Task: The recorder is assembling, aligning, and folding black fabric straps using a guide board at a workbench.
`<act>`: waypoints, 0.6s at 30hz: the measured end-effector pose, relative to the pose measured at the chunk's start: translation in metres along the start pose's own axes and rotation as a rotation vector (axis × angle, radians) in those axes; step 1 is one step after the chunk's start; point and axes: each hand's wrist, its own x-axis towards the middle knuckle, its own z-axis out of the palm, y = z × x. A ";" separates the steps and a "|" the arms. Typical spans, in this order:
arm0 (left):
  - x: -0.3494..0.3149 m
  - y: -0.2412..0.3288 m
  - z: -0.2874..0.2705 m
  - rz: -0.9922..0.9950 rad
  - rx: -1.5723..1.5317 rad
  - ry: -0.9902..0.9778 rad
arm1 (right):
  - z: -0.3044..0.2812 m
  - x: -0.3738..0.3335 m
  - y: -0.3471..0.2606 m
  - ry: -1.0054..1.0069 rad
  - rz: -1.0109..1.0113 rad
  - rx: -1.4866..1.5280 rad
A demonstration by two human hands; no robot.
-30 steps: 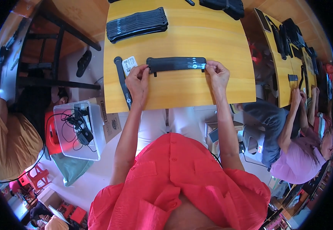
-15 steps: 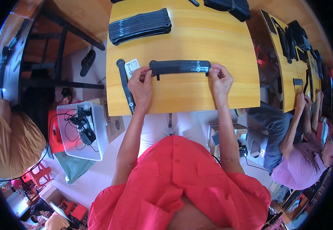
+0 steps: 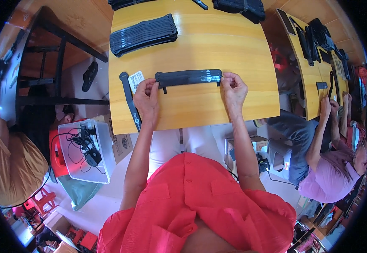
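A flat black strap bundle (image 3: 187, 78) with pale markings near its right end lies crosswise before me, two short black tabs sticking out below it. My left hand (image 3: 146, 101) pinches its left end between thumb and fingers. At the other end, the closed fingers of my right hand (image 3: 235, 92) grip the bundle's corner. Beside my left hand lies a single black strap (image 3: 129, 98) with a rounded end, next to a white printed label (image 3: 137, 77). Farther off on the left is a neat stack of black straps (image 3: 143, 35).
Another black bundle (image 3: 243, 8) sits at the wooden table's (image 3: 192, 111) far right. Left below stands a clear plastic bin (image 3: 105, 168) holding cables. At right, a person in a purple shirt (image 3: 327, 181) works at a neighbouring table (image 3: 314, 101) with black items.
The whole view has shifted slightly, so the table appears farther left. Both hands keep their hold on the strap bundle, which looks nearly unchanged on the table.
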 end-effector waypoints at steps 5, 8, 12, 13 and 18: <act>0.001 -0.003 0.001 0.004 -0.005 -0.006 | 0.000 0.001 0.001 0.004 -0.023 -0.004; 0.001 -0.002 0.001 0.003 0.029 -0.005 | 0.000 0.000 -0.002 0.007 -0.021 -0.017; 0.002 -0.005 0.001 0.043 0.054 0.008 | 0.000 0.000 -0.003 0.015 -0.024 -0.056; 0.002 -0.006 0.001 0.049 0.059 0.013 | 0.000 0.000 -0.003 0.020 -0.040 -0.077; 0.002 -0.009 0.003 0.064 0.035 0.041 | 0.000 -0.001 -0.002 0.028 -0.041 -0.073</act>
